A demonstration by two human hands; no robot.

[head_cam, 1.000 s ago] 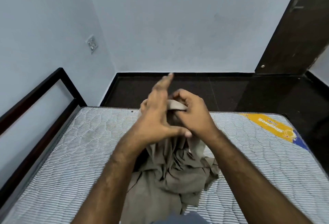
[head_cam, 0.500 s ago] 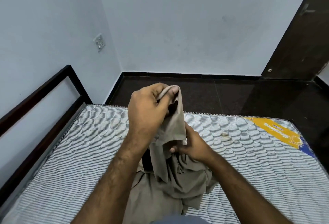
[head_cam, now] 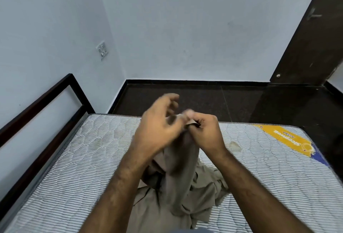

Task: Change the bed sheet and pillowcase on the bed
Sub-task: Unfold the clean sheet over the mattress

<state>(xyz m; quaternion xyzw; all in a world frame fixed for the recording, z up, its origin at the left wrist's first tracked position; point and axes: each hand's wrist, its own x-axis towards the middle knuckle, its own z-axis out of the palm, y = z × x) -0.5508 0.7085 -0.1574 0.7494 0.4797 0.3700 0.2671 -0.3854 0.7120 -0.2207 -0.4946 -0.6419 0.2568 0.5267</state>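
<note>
Now risen, right hand pinches the sheet; blurred left hand fingers spread, grip unclear.

- A bare mattress, white with thin dark stripes and quilted, lies in a dark bed frame set in the room's corner.
- A yellow and blue label sits at its far right corner.
- A brownish stain marks the ticking right of centre.
- A crumpled beige cloth lies on the middle of the mattress, its top lifted off the surface.
- The floor beyond is dark.
</note>
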